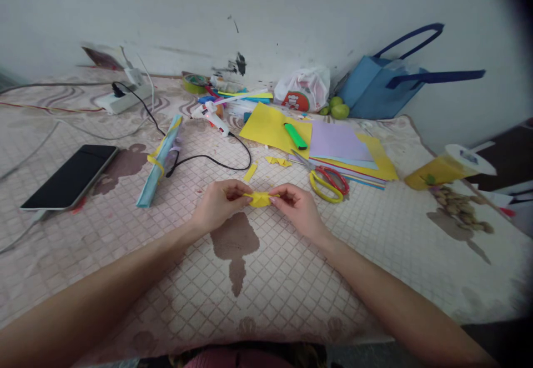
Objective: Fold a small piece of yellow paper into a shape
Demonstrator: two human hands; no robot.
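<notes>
A small folded piece of yellow paper [261,199] is stretched between my two hands, just above the patterned tablecloth [287,279]. My left hand [220,204] pinches its left end between thumb and fingers. At the right end, my right hand [297,206] pinches it in the same way. Just beyond the hands lie a yellow paper strip [251,171] and another cut yellow paper piece with points [278,161]. Scissors [327,184] with red and yellow handles rest beyond my right hand, blades towards the paper stack.
A white glue gun [211,118] trails its black cord behind my left hand. Coloured paper sheets [337,141] carry a green marker [295,136]. Leftward are a rolled blue paper bundle [156,168] and a phone [70,177]. A drink cup [445,168] and ginger-like roots [460,207] lie right.
</notes>
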